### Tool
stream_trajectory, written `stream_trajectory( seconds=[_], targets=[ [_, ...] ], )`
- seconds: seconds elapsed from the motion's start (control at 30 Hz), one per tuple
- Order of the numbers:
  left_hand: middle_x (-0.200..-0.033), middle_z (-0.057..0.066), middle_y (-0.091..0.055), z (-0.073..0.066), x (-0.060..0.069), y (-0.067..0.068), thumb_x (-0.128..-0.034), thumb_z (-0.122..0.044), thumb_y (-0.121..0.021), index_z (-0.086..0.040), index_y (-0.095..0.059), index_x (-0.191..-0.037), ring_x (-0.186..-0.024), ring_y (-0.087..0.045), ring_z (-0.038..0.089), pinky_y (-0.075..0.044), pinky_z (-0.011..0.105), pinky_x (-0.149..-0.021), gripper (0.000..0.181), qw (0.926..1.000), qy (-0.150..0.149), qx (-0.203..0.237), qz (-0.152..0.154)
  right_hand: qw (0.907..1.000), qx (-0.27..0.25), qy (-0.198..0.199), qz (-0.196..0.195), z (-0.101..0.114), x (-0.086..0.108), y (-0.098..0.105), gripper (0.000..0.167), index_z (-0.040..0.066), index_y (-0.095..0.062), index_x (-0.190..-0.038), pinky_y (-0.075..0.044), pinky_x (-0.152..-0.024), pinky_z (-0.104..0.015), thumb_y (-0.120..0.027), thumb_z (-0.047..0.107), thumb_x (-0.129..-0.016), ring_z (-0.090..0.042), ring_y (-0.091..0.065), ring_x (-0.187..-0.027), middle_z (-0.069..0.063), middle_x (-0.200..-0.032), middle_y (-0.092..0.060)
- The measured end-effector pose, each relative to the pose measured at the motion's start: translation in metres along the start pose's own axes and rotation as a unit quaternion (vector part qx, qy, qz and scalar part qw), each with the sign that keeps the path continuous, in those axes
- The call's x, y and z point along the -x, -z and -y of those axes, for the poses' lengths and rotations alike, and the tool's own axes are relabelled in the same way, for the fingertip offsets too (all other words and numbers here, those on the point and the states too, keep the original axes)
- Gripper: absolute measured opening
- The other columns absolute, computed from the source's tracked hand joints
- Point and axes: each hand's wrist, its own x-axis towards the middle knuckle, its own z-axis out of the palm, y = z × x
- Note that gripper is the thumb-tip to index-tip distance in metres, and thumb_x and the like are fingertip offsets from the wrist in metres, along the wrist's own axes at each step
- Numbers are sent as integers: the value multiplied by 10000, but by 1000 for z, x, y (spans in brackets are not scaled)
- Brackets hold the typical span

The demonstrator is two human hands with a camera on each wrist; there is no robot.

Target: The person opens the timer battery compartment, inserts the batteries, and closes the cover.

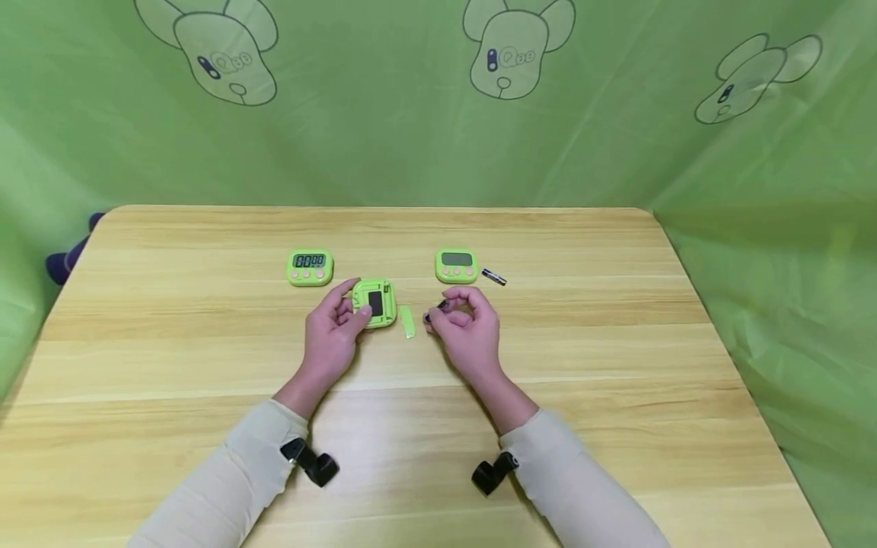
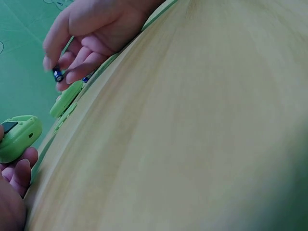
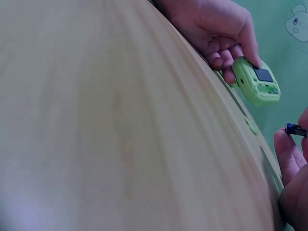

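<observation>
Left hand (image 1: 332, 335) is gripping a rounded-square green plastic timer (image 1: 376, 301), back side up with an uncovered slot (image 3: 268, 89). Clock's centred on that, head view: right hand (image 1: 473, 335) is pinching a small dark cylindrical battery (image 3: 295, 130) at 3, thin light-green plastic strip (image 1: 407, 321) on the wooden bench (image 1: 411, 457) around 4, green timer showing digits (image 1: 310, 277) at 10, blank-screened green timer (image 1: 457, 266) at 2, with a second dark battery (image 1: 494, 277) right beside it.

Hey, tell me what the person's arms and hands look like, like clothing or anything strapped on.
The left hand and right hand are ungloved. The left sleeve and right sleeve are long, plain and pale beige. A small black left camera and matching right camera sit near the cuffs.
</observation>
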Motion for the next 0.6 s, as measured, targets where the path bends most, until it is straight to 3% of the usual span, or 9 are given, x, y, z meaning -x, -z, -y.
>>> stream_trajectory(
  seconds=[0.17,0.33,0.6],
  targets=[
    [-730,131,-479,-1,0,0,-922,99,-618,111,-516,-1364,-585,-435,78,-460,190,-548,454,10000,29,-70,-7,9997,153,-172,-111,0,-3,-11,310,-160,-587,-1057,-607,-696,-345,-733,-179,-784,-321,-678,-730,-275,-934,-620],
    [-731,138,-496,-1,-1,1,-918,100,-621,115,-516,-1362,-585,-448,103,-472,215,-546,457,9999,-4,-116,-19,9998,132,-111,-136,-2,-6,-22,307,-174,-605,-1028,-601,-711,-312,-771,-156,-771,-249,-681,-743,-292,-938,-660],
    [-766,192,-559,-3,0,0,-921,95,-623,122,-513,-1361,-602,-485,108,-458,182,-543,454,9999,-2,-145,-5,9986,417,325,45,-2,-7,-40,216,-168,-661,-943,-600,-655,-289,-779,-151,-763,-406,-689,-726,-292,-903,-683]
  ],
)
